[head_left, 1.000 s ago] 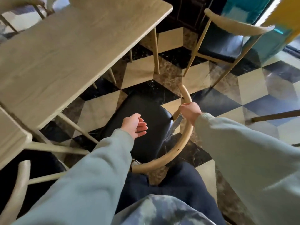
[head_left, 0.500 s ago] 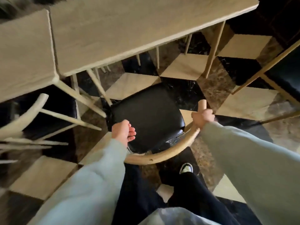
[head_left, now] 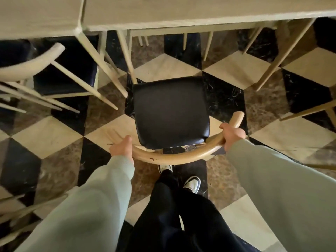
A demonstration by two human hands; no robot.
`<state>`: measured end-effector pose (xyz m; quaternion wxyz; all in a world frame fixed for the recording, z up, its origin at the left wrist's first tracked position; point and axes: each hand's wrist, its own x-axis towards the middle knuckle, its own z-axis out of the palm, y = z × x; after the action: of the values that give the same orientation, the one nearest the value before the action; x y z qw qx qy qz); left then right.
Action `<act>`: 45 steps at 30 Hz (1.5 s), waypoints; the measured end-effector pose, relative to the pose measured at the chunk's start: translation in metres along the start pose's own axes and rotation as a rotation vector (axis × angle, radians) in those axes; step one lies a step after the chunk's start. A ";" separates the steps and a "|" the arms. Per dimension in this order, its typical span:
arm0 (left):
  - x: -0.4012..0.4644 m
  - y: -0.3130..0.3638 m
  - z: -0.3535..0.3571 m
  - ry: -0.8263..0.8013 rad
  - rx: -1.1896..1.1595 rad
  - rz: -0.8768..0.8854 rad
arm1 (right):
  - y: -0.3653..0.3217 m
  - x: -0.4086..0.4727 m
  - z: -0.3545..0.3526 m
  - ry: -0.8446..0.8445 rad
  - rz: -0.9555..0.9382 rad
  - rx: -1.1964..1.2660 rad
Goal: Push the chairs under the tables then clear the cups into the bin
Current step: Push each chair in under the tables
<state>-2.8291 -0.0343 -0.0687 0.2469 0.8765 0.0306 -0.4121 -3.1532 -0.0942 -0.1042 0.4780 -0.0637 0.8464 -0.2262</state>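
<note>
A chair with a black seat (head_left: pixel 171 111) and a curved pale-wood backrest (head_left: pixel 174 157) stands in front of me, facing a light wooden table (head_left: pixel 200 11). The seat's front edge is short of the table's edge. My left hand (head_left: pixel 121 148) grips the left end of the backrest. My right hand (head_left: pixel 231 135) grips the backrest near its right end. No cups and no bin are in view.
A second table (head_left: pixel 36 13) adjoins on the left, with another black-seated chair (head_left: pixel 60 70) tucked partly under it. Table legs (head_left: pixel 125 55) stand just left of the seat. More chair legs (head_left: pixel 307 110) show at the right. The floor is checkered tile; my feet (head_left: pixel 190 182) are behind the chair.
My left hand has gone from hovering over the seat to gripping the backrest. The chair has turned square to the table, and my view now faces the table straight on.
</note>
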 end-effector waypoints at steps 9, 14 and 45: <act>0.046 0.016 0.013 0.004 -0.142 0.034 | -0.010 0.007 0.027 0.122 -0.085 0.118; 0.048 0.031 0.018 0.085 -0.146 0.003 | -0.011 0.004 0.037 0.126 -0.087 0.173; 0.111 0.310 0.121 0.038 -0.303 -0.010 | -0.285 0.058 0.158 0.065 -0.136 0.327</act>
<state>-2.7616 -0.3774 -0.0896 0.3735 0.8368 0.1016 -0.3873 -3.0830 -0.4171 -0.0925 0.4379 -0.0349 0.8071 -0.3944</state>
